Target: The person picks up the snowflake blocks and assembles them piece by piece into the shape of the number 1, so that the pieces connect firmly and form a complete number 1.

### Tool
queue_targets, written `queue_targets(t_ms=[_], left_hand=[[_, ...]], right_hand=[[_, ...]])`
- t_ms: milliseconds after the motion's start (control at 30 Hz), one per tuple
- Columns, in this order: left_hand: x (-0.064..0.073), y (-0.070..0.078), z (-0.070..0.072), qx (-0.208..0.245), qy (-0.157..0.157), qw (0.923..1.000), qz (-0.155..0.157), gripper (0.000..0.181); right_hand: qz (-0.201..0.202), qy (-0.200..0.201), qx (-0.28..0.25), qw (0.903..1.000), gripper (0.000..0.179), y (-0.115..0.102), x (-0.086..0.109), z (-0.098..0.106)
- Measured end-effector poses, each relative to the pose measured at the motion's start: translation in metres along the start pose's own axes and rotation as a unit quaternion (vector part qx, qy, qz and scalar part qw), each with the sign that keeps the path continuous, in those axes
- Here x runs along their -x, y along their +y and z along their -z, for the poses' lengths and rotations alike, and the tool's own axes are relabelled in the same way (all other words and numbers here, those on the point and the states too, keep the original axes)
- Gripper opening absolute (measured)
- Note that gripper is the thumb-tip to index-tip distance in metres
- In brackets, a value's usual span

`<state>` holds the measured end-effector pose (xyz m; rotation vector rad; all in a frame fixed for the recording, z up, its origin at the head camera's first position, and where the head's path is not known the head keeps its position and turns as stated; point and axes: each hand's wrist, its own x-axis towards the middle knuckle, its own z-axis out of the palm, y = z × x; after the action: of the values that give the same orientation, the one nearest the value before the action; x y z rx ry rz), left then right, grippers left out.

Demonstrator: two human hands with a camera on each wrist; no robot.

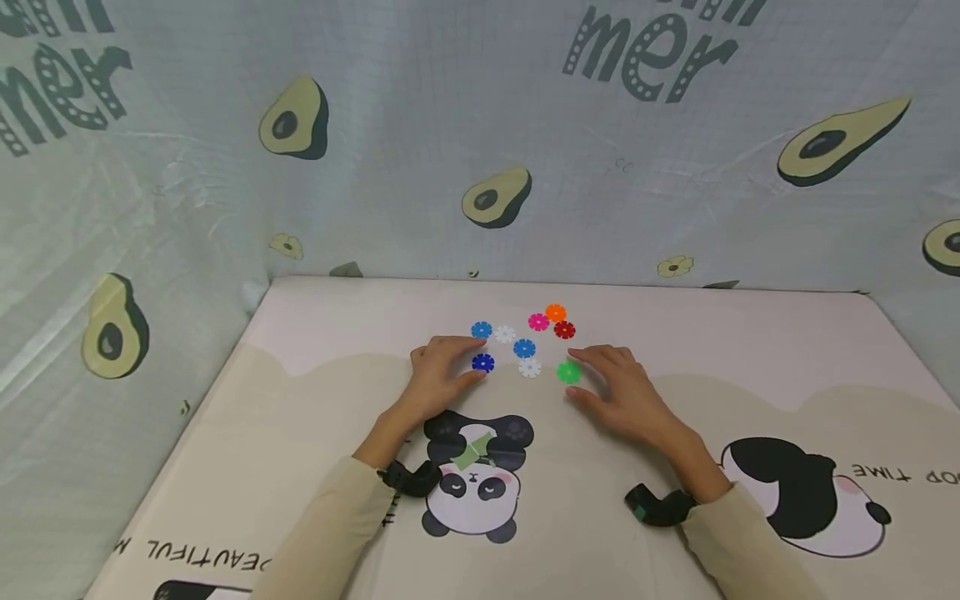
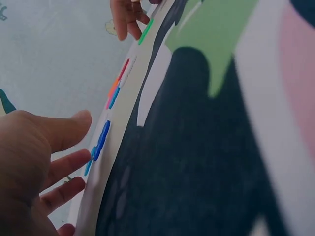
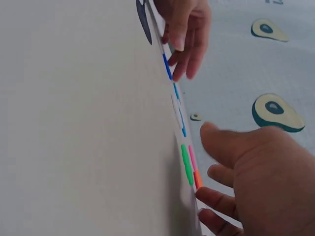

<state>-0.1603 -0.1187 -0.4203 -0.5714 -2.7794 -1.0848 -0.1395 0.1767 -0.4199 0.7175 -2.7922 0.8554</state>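
Observation:
Several small notched plastic discs lie flat on the table. My left hand [image 1: 437, 379] is at the left of them, thumb and fingers spread around a dark blue disc [image 1: 483, 362], with a lighter blue disc [image 1: 482, 330] by its fingertips. On the other side, my right hand [image 1: 618, 392] has its thumb and fingers apart beside a green disc [image 1: 569, 372]. Neither hand grips a disc; whether fingertips touch one is hard to tell. Between the hands are a blue disc [image 1: 524, 348] and two white discs [image 1: 529, 367]. Farther back sit pink [image 1: 538, 322], orange [image 1: 556, 312] and red [image 1: 565, 330] discs.
The pale tablecloth [image 1: 585, 533] has a printed panda [image 1: 472, 492] near the left forearm and a printed black-and-white animal [image 1: 810, 500] at the right. A sheet with avocado prints [image 1: 405, 183] hangs behind the table's back edge. Each wrist wears a black camera [image 1: 660, 507].

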Motion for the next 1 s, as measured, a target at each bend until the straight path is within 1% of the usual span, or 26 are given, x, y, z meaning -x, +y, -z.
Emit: queue_targets(t_ms=[100, 200, 333, 467, 600, 700, 900, 1000], left_hand=[[-0.002, 0.0, -0.005, -0.008, 0.011, 0.9998, 0.012, 0.042], [-0.005, 0.0, -0.01, -0.021, 0.021, 0.9994, 0.017, 0.038], [-0.007, -0.001, -0.015, -0.04, 0.039, 0.9983, 0.013, 0.033], [-0.007, -0.001, -0.017, -0.054, 0.055, 0.997, 0.007, 0.029], [-0.006, -0.002, -0.018, -0.056, 0.055, 0.9969, -0.004, 0.027], [-0.005, -0.002, -0.018, -0.056, 0.053, 0.997, -0.006, 0.026], [-0.004, 0.0, -0.018, -0.055, 0.051, 0.9971, 0.011, 0.024], [-0.003, 0.0, -0.018, -0.05, 0.058, 0.997, 0.01, 0.025]], right_hand=[[-0.011, 0.013, -0.002, 0.9999, 0.051, 0.001, -0.002, -0.004], [-0.015, 0.031, -0.004, 0.9994, 0.046, 0.005, -0.003, -0.008], [-0.017, 0.05, -0.015, 0.9985, 0.039, 0.007, -0.005, -0.012], [-0.021, 0.056, -0.018, 0.9981, 0.035, 0.007, -0.005, -0.015], [-0.027, 0.06, -0.019, 0.9976, 0.031, 0.009, -0.004, -0.016], [-0.03, 0.063, -0.025, 0.9972, 0.03, 0.009, -0.003, -0.016], [-0.039, 0.058, -0.036, 0.9969, 0.028, 0.006, -0.002, -0.015], [-0.042, 0.06, -0.038, 0.9965, 0.028, 0.005, -0.002, -0.015]])
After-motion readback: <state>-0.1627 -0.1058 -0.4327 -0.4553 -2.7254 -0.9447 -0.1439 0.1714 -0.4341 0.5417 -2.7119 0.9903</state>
